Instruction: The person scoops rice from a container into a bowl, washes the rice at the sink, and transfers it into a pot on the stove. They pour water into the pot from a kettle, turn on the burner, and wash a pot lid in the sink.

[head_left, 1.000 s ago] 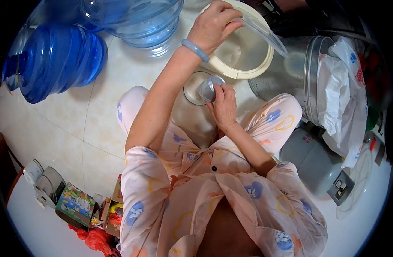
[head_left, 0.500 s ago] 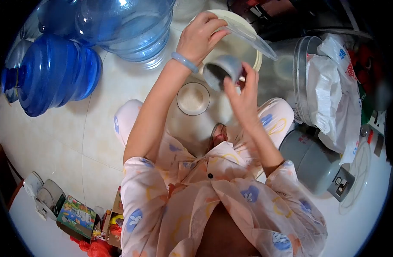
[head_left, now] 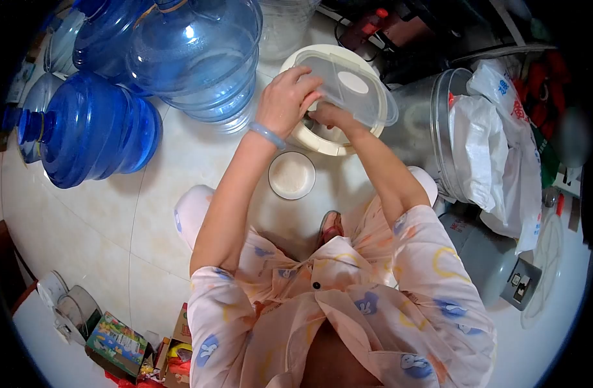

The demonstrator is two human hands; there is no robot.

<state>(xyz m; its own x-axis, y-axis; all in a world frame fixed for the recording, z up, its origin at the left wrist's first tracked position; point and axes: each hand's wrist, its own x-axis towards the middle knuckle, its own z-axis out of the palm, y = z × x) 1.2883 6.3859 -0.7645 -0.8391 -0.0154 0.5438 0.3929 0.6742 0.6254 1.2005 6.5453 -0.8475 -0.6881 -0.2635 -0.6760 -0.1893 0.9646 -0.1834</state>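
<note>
My left hand [head_left: 287,100], with a pale blue bangle [head_left: 267,135] at the wrist, holds the edge of a clear lid [head_left: 348,81] tilted over a cream bucket [head_left: 337,148]. My right hand [head_left: 329,116] reaches into the bucket under the lid, its fingers closed round the metal cup, of which only a dark bit [head_left: 309,120] shows. A round bowl [head_left: 292,175] with pale contents stands on the floor in front of the bucket, between my knees.
Blue water bottles [head_left: 96,129] stand at the left and back left. A metal drum [head_left: 418,123] with white plastic bags [head_left: 481,149] is on the right, a grey cylinder [head_left: 474,249] below it. A colourful box [head_left: 118,343] lies at the lower left.
My right hand has moved with the cup from above the bowl into the bucket. My left hand still holds the lid. The whole view has shifted, so the bucket shows lower in it.
</note>
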